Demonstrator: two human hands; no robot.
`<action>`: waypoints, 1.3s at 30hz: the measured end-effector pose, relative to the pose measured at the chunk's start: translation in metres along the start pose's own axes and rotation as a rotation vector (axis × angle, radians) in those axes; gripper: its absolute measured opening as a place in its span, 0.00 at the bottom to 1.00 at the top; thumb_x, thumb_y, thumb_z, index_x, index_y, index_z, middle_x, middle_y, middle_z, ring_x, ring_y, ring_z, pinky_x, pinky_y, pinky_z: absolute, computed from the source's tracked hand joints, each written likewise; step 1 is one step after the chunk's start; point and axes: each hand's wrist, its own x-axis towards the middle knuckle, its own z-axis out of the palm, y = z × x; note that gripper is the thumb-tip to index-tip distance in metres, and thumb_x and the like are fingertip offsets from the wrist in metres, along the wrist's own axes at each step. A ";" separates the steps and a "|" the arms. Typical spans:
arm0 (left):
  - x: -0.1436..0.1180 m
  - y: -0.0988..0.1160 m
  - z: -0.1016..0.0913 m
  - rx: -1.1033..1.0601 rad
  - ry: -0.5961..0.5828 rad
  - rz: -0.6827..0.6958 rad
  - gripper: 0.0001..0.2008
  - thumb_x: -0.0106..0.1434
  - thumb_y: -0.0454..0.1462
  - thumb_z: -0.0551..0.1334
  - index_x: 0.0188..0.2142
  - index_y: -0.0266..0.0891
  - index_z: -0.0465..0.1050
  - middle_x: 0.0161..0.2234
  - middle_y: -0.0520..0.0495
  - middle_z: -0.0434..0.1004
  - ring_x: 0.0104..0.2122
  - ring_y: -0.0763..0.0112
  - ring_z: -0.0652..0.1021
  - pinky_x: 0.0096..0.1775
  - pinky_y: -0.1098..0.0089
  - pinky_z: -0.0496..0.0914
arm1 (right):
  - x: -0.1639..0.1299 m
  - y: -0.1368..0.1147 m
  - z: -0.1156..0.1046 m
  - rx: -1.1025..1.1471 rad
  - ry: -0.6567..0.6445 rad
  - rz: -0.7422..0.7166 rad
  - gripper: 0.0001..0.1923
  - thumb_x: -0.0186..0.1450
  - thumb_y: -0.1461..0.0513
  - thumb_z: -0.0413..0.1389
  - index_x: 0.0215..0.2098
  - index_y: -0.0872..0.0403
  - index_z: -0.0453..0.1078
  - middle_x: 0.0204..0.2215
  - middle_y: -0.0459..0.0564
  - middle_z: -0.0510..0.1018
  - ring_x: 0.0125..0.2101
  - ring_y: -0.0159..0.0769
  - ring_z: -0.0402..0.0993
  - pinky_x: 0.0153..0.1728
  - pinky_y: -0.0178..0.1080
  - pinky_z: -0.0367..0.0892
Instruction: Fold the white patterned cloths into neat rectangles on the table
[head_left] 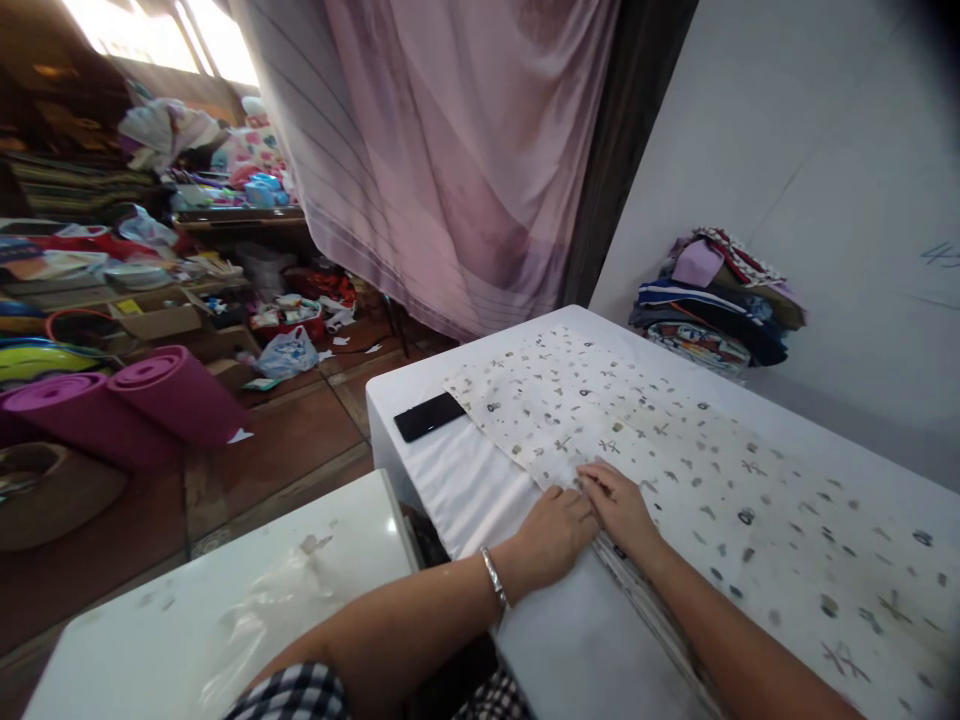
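A long piece of white cloth with small grey and brown prints (675, 440) lies spread over a white-covered table (465, 480). My left hand (553, 532), with a silver bracelet on the wrist, rests at the cloth's near edge, fingers curled on the hem. My right hand (619, 505) lies right beside it on the cloth, fingertips pinching the same edge. The two hands touch each other. A folded layer of the cloth shows along the edge under my right forearm.
A black phone (430, 416) lies on the table near its far left corner. Folded clothes are stacked (712, 300) against the white wall. A pink curtain (450, 150) hangs behind. Magenta rolled mats (127, 400) and clutter fill the floor left. A white surface (225, 610) stands near left.
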 end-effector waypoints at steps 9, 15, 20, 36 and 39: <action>0.000 -0.044 -0.008 0.089 -0.055 -0.130 0.04 0.62 0.29 0.56 0.32 0.38 0.66 0.35 0.47 0.69 0.38 0.65 0.68 0.39 0.64 0.60 | -0.075 -0.036 -0.014 -0.454 -0.177 -0.048 0.20 0.63 0.63 0.48 0.53 0.57 0.65 0.42 0.55 0.72 0.42 0.41 0.68 0.43 0.42 0.67; 0.000 -0.076 -0.013 0.154 -0.076 -0.233 0.06 0.63 0.29 0.54 0.33 0.37 0.68 0.35 0.45 0.71 0.39 0.64 0.68 0.40 0.62 0.61 | -0.068 -0.035 -0.006 -0.667 -0.263 -0.086 0.25 0.59 0.72 0.43 0.52 0.59 0.67 0.38 0.55 0.74 0.37 0.39 0.71 0.35 0.37 0.68; -0.011 -0.112 -0.024 0.182 -0.049 -0.413 0.07 0.61 0.28 0.54 0.33 0.37 0.69 0.36 0.44 0.72 0.39 0.63 0.70 0.42 0.62 0.62 | -0.065 -0.040 -0.007 -0.591 -0.333 -0.089 0.25 0.58 0.71 0.43 0.50 0.56 0.68 0.41 0.53 0.74 0.38 0.36 0.72 0.37 0.34 0.68; -0.027 -0.224 -0.067 -0.071 0.173 -1.234 0.13 0.61 0.36 0.53 0.40 0.39 0.75 0.43 0.44 0.76 0.44 0.64 0.74 0.43 0.69 0.66 | -0.060 -0.034 0.021 -0.549 -0.144 -0.163 0.18 0.63 0.66 0.45 0.48 0.53 0.70 0.38 0.53 0.75 0.33 0.38 0.73 0.32 0.38 0.70; -0.026 -0.260 -0.074 -0.098 0.085 -1.341 0.12 0.61 0.39 0.55 0.37 0.38 0.76 0.41 0.41 0.78 0.42 0.61 0.75 0.38 0.69 0.67 | -0.063 -0.028 0.029 -0.570 -0.071 -0.193 0.20 0.62 0.66 0.44 0.49 0.51 0.69 0.37 0.53 0.75 0.33 0.40 0.73 0.30 0.38 0.70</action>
